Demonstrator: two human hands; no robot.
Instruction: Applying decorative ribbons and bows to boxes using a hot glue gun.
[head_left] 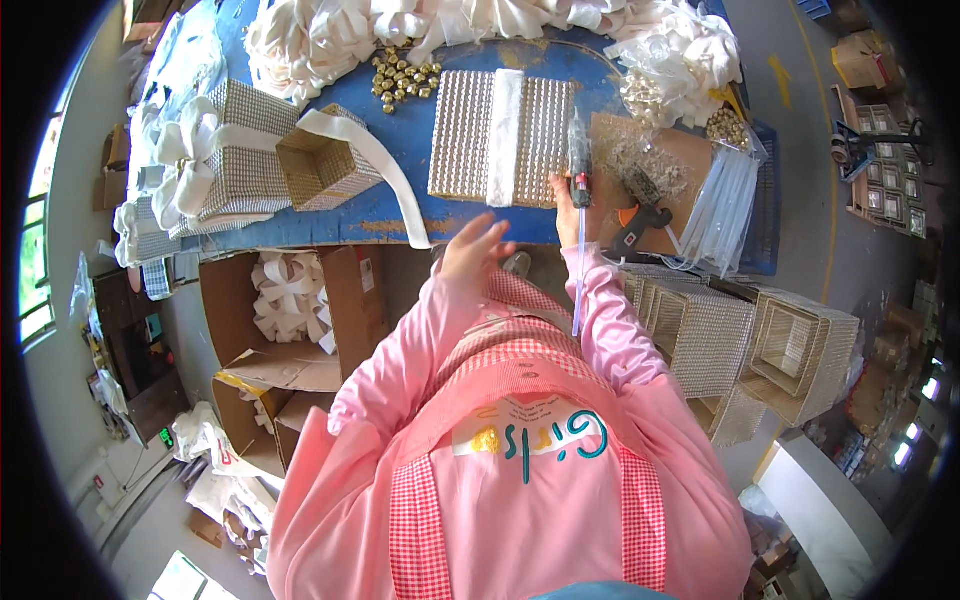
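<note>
A box covered in rows of pearly beads point(460, 135) lies on the blue table in front of me, with a white fabric band point(506, 140) across its middle. At its near right corner, my right hand point(566, 212) is closed around a glue gun point(581, 188), seen from above. A long translucent glue stick point(579, 275) trails from the gun's back toward my apron. My left hand point(475, 250) is in the air just off the table's near edge, its fingers apart and holding nothing.
Gold bells point(403, 78) are piled behind the box. A second glue gun point(640, 225) lies on cardboard point(610, 135) beside bagged glue sticks point(722, 200). Beaded boxes point(330, 165) and a loose white strip point(385, 165) are at left. More beaded boxes point(700, 335) stand below right.
</note>
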